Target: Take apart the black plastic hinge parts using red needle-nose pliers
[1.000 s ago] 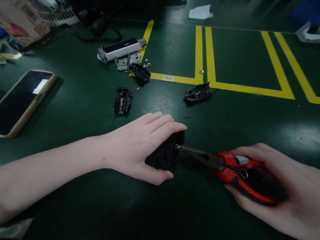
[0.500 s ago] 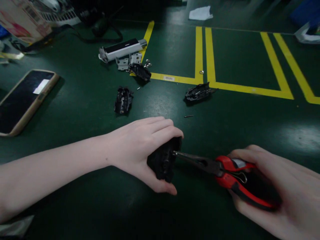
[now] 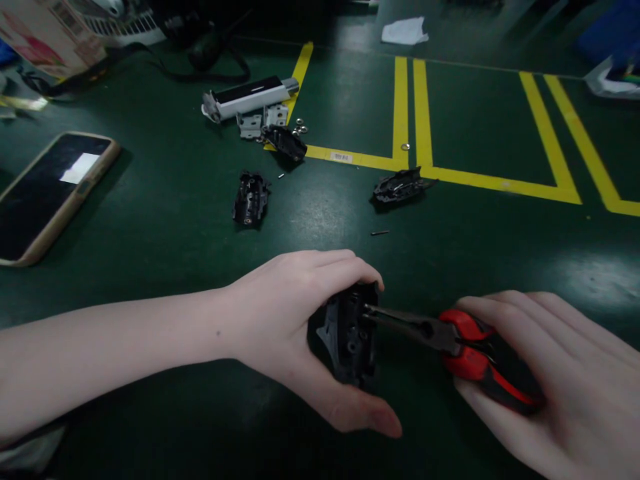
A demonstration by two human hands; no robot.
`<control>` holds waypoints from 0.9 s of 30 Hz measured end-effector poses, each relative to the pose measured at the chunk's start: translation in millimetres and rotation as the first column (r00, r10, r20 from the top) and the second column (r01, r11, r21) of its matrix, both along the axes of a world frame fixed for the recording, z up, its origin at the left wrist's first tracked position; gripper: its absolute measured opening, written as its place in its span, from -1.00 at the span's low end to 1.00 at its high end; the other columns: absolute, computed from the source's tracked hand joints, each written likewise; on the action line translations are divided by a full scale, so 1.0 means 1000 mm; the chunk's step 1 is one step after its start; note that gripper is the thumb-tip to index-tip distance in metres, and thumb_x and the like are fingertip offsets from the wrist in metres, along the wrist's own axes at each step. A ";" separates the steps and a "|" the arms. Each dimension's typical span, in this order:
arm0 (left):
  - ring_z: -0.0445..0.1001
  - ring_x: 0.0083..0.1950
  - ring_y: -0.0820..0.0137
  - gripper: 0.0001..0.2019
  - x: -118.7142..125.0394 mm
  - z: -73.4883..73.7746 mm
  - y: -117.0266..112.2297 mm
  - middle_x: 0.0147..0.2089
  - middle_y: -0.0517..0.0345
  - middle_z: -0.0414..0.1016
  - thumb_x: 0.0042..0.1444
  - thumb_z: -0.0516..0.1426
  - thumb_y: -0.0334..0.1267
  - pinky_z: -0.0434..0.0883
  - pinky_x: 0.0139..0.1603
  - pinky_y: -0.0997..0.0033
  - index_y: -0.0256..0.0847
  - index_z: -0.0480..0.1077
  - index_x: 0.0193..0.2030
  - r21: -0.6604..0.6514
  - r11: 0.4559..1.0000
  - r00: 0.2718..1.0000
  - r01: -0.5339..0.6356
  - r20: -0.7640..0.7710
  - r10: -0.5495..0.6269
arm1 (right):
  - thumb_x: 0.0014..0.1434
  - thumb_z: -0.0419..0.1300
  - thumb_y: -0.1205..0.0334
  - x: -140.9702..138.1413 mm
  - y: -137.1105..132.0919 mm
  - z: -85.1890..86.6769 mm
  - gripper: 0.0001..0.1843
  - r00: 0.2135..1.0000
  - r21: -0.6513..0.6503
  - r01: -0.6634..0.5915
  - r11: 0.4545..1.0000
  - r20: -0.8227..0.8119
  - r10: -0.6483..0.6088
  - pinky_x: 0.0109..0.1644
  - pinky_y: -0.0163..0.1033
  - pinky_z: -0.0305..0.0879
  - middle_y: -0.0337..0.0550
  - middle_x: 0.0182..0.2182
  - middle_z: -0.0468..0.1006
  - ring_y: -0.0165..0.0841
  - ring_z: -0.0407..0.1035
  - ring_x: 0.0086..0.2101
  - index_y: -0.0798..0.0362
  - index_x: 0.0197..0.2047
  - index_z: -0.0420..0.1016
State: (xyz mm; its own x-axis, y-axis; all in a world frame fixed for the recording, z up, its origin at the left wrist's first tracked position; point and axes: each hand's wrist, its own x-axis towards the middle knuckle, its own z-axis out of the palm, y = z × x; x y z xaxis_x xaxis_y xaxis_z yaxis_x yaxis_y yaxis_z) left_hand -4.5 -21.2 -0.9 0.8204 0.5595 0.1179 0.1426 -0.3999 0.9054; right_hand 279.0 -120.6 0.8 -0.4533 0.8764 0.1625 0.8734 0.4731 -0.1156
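My left hand [image 3: 300, 320] grips a black plastic housing [image 3: 353, 337] between thumb and fingers, its hollow inner side with round bosses turned up. In my right hand [image 3: 545, 367] are red-handled needle-nose pliers [image 3: 465, 343], with my fingers wrapped round the grips. The long jaws reach left into the housing, their tips at its upper inner part. Whether the tips pinch anything is too small to tell. Beyond the hands lie another black housing half [image 3: 251, 199], a black shell with a thin point [image 3: 400, 187] and a small dark pin [image 3: 380, 233].
A phone in a tan case [image 3: 55, 193] lies at the left. Farther back are a white-and-black cylinder-like piece [image 3: 250, 99], metal brackets [image 3: 263, 121], another black shell [image 3: 285, 143] and several small rings [image 3: 300, 127]. Yellow tape [image 3: 360, 160] marks the green table.
The housing has tilted, showing more of its inside, and shifted slightly right with my left hand. My left thumb has swung outward. The pliers' handles have closed somewhat.
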 end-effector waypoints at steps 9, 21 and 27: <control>0.46 -0.25 0.36 -0.33 -0.001 0.000 -0.001 -0.17 0.16 0.50 -0.18 0.43 0.08 0.38 -0.24 0.37 -0.25 0.44 0.02 -0.020 1.000 1.000 0.002 -0.016 -0.002 | 0.26 0.06 0.10 -0.004 0.009 0.002 -0.63 0.998 -0.010 -0.034 0.999 -0.051 0.033 -0.20 -0.02 0.39 -0.01 -0.11 0.50 -0.14 0.45 -0.17 0.02 0.10 0.32; 0.46 -0.26 0.35 -0.42 0.000 0.005 -0.008 -0.18 0.19 0.58 -0.14 0.35 0.23 0.31 -0.21 0.34 -0.15 0.47 -0.11 -0.084 0.996 0.996 -0.015 -0.085 0.007 | 0.30 0.09 0.05 -0.012 0.013 0.000 -0.77 0.992 0.050 -0.023 0.998 -0.123 0.029 -0.27 -0.11 0.36 -0.09 -0.21 0.51 -0.22 0.47 -0.25 -0.03 -0.06 0.33; 0.48 -0.26 0.34 -0.43 -0.001 0.002 -0.006 -0.16 0.16 0.58 -0.15 0.37 0.20 0.34 -0.23 0.35 -0.16 0.47 -0.12 -0.093 0.995 0.999 0.019 -0.042 -0.023 | 0.28 0.11 0.10 -0.016 0.015 0.002 -0.81 0.994 0.075 -0.033 0.997 -0.102 0.040 -0.30 -0.13 0.37 -0.12 -0.29 0.54 -0.23 0.50 -0.31 -0.02 -0.08 0.33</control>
